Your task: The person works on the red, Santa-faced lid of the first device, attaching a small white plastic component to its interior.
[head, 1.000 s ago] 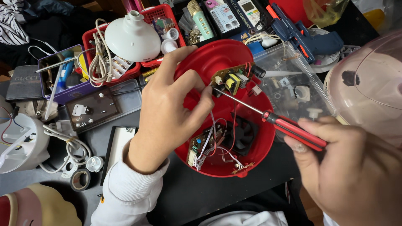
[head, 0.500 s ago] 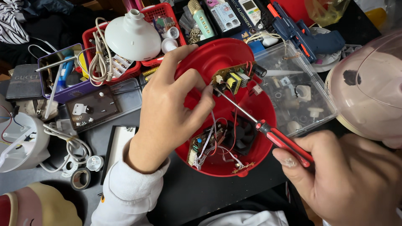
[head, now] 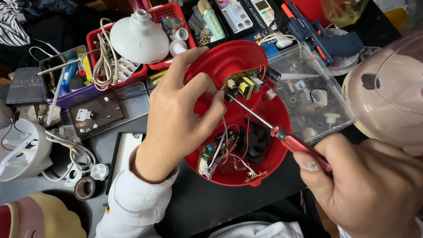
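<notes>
A person's left hand (head: 176, 119) spread over the rim of an opened red round appliance housing (head: 220, 66), its fingers curled against the shell and the thumb tip touching the edge of a small circuit board (head: 244, 83) mounted inside. The right hand (head: 370, 189) closed firmly around the red handle of a screwdriver (head: 288, 142), whose slim metal shaft ran up and to the left, its tip meeting the board just beside the left thumb. Below the left fingers, within the housing, lay a second circuit board (head: 216, 150) tangled in red and white wires, with a black fan (head: 255, 141) next to it under the screwdriver shaft. Beyond the left fingertips sat a red basket (head: 176, 11) and a white lamp shade (head: 139, 39). A clear plastic box of small parts (head: 317, 88) stood just above the right hand's fingers, touching the housing, and a pale pink dome (head: 387, 88) rose to the right of it.
</notes>
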